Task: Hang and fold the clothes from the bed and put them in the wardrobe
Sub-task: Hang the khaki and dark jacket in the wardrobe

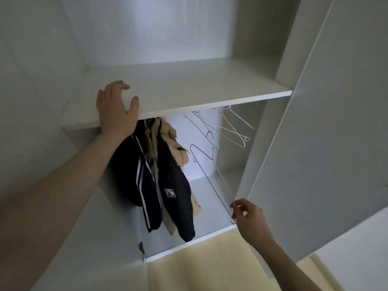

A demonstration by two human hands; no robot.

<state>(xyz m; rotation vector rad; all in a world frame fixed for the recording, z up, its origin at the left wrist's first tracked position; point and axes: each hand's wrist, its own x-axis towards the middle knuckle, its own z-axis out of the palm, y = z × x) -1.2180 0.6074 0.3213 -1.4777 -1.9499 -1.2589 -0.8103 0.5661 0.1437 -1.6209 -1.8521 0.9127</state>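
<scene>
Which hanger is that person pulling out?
Look below the white shelf, right of the dark jackets. It's the wire hanger nearest the front, pinched by the right hand; unlike the others, it hangs off the rail.

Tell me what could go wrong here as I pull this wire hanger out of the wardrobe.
The wire hanger that your right hand pinches by one end lies tilted close to the empty hangers behind it; its hook could snag one and drag it along. It also passes near the dark jacket, so the wire might catch the fabric. Your left hand rests on the shelf edge; leaning on it could strain the shelf.
</scene>
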